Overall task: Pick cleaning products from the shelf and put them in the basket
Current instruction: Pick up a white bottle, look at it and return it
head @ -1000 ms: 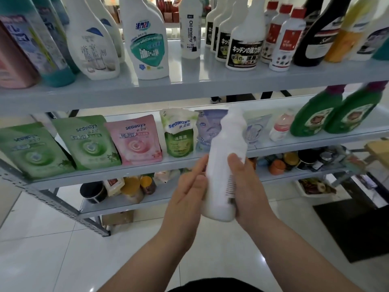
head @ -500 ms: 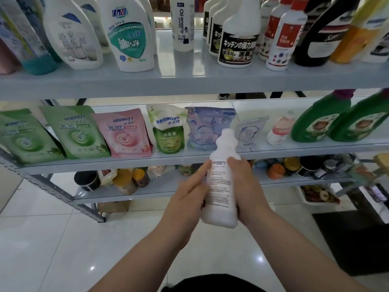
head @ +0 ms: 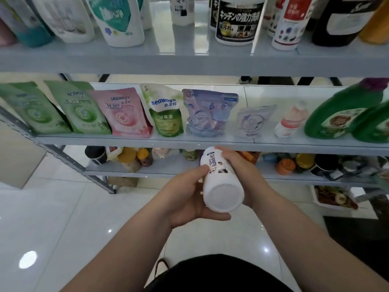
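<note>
Glossy tiles (head: 52,218), grey metal shelf (head: 189,62); left hand (head: 185,199), right hand (head: 248,178) grip curled round smooth white bottle (head: 223,194).

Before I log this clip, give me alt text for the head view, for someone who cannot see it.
Both hands hold a white bottle tipped with its round base toward the camera, left hand beneath it, right hand around its far side. Behind stands a grey shelf rack holding refill pouches and green jugs. No basket shows.

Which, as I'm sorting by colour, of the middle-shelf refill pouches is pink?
The pink soft plastic pouch, third from left, between a green pouch and a white-and-green pouch.
</note>
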The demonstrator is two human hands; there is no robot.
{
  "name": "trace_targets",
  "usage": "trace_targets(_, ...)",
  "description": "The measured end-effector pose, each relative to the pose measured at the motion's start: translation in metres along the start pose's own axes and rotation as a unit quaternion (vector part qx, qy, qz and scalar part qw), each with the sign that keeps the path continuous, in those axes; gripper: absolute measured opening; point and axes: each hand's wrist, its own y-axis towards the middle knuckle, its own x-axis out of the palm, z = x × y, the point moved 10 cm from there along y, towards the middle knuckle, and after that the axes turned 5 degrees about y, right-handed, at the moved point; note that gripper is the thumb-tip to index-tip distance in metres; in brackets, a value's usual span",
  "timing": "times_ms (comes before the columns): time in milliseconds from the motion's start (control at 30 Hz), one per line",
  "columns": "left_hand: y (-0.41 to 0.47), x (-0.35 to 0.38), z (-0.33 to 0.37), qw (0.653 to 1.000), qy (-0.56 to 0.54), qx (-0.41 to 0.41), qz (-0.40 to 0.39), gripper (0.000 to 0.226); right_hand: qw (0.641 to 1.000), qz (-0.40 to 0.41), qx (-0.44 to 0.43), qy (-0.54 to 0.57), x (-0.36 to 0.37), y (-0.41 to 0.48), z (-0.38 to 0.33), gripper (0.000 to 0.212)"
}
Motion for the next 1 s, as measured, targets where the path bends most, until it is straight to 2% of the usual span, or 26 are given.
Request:
trace_targets(100,0.003,0.000,-0.002,1.000,-0.009,0.024,0.012,0.046,0.997,0.000,-0.064,-0.034,-0.002,0.001,-0.013,0.028)
trace_targets(200,0.009,0.009,-0.014,0.998,-0.033,0.005,-0.044,0.057,0.982,-0.024,-0.159,-0.101,0.005,-0.007,-0.036,0.040)
trace_targets(267,0.013,0.006,-0.018,0.998,0.012,0.022,-0.052,0.069,0.966,-0.076,-0.210,-0.130,0.016,-0.015,-0.048,0.054)
trace_targets(333,0.018,-0.007,-0.008,0.991,0.095,0.093,-0.011,0.079,0.954,-0.126,-0.228,-0.150,0.027,-0.017,-0.052,0.064)
trace_targets(367,0.018,-0.014,0.001,0.981,0.139,0.135,0.018,0.080,0.945,-0.136,-0.237,-0.178,0.032,-0.018,-0.056,0.062)
trace_targets(433,0.011,-0.034,0.020,0.937,0.260,0.205,0.108,0.083,0.927,-0.128,-0.265,-0.233,0.039,-0.024,-0.068,0.050)
trace_targets(500,-0.004,-0.054,0.039,0.863,0.387,0.247,0.211,0.080,0.902,-0.095,-0.308,-0.286,0.039,-0.031,-0.085,0.044)
trace_targets(567,-0.014,-0.069,0.051,0.803,0.455,0.285,0.262,0.080,0.841,-0.056,-0.364,-0.396,0.045,-0.041,-0.103,0.039)
trace_targets(667,-0.024,-0.083,0.066,0.716,0.532,0.342,0.295,0.085,0.755,-0.011,-0.395,-0.523,0.059,-0.045,-0.111,0.031)
trace_targets(733,-0.029,-0.088,0.072,0.681,0.571,0.356,0.291,0.085,0.690,0.020,-0.386,-0.612,0.068,-0.042,-0.106,0.034)
trace_targets(800,-0.028,-0.095,0.074,0.689,0.582,0.340,0.267,0.086,0.647,0.037,-0.379,-0.660,0.075,-0.039,-0.102,0.030)
trace_targets(867,-0.028,-0.106,0.073,0.723,0.581,0.314,0.205,0.087,0.613,0.047,-0.408,-0.675,0.092,-0.051,-0.098,0.028)
trace_targets(900,-0.028,-0.111,0.071,0.746,0.570,0.301,0.164,0.086,0.578,0.040,-0.455,-0.677,0.107,-0.065,-0.097,0.028)
trace_targets(967,-0.030,-0.119,0.066,0.783,0.550,0.280,0.080,0.085,0.479,-0.008,-0.555,-0.680,0.137,-0.095,-0.085,0.028)
trace_targets(1000,-0.032,-0.124,0.063,0.792,0.547,0.268,0.047,0.086,0.465,-0.032,-0.575,-0.672,0.146,-0.103,-0.078,0.030)
